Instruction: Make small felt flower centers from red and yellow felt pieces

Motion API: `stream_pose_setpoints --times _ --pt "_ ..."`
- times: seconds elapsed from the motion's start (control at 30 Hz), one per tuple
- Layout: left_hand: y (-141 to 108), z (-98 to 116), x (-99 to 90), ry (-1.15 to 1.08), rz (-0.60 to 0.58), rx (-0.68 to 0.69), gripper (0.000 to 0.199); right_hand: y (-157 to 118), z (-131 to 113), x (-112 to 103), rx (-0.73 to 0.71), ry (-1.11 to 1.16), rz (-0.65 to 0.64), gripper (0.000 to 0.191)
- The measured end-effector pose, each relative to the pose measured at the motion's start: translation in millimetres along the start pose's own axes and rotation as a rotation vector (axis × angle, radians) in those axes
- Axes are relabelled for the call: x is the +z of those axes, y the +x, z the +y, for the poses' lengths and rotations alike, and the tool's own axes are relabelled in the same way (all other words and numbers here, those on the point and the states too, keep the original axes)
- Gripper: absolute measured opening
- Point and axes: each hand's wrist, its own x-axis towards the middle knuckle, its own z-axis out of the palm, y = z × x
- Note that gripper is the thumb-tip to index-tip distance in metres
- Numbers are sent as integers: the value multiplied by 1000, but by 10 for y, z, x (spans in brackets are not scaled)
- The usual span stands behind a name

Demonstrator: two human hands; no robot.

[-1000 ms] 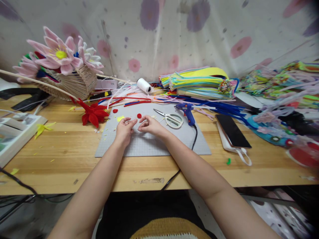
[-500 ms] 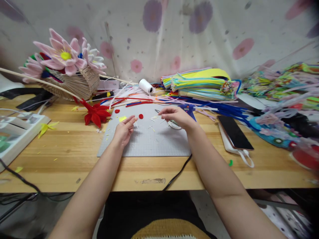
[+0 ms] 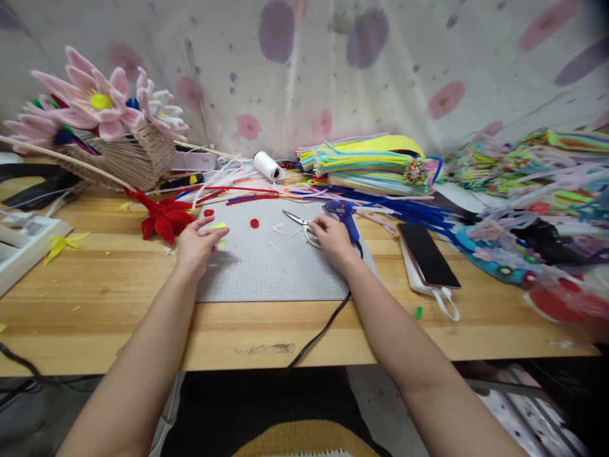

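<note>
My right hand [image 3: 333, 240] is at the handles of a pair of scissors [image 3: 295, 218], its fingers closed on them and partly hiding the loops. The blades lie over the grey cutting mat [image 3: 266, 279], pointing up and to the left. My left hand [image 3: 196, 246] hovers over the mat's left edge with its fingers spread and nothing visible in them. Close to it are a red fuzzy flower [image 3: 166, 218] and a small yellow piece [image 3: 219, 225]. A red disc [image 3: 254, 223] rests between the hands, near white trimmings [image 3: 275, 244].
A blue glue gun [image 3: 349, 219] lies just beyond my right hand, its black cord [image 3: 328, 324] running off the front edge. Further right is a phone [image 3: 431, 254]. Bundled pipe cleaners [image 3: 371, 162], a white thread spool [image 3: 266, 165] and a basket of pink flowers [image 3: 137, 155] line the back.
My left hand has moved left and opened; the thin white bit at its fingertips no longer shows there. My right hand has come down onto the scissors. The view has turned slightly right.
</note>
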Motion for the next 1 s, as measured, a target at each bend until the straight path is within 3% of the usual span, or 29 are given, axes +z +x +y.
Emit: stream_pose_setpoints --times 0.13,0.27,0.33,0.47,0.57,0.7,0.87,1.0 --pt "43 45 37 168 -115 62 51 -25 42 -35 -28 43 25 22" --pt "87 124 207 320 -196 139 47 -31 79 3 15 75 79 20" --pt "95 159 334 526 -205 232 46 -38 71 45 36 77 90 17" --pt "89 172 574 1116 -358 410 53 -55 47 105 36 112 112 15" --pt "86 137 654 1316 -494 516 52 -61 53 104 35 133 133 17" --pt "81 107 609 1300 -576 539 58 -56 80 85 29 142 143 20" --pt "113 97 494 1052 -495 379 56 -46 87 67 33 167 155 25" --pt "125 -35 415 784 -453 320 52 -38 89 46 44 159 183 24"
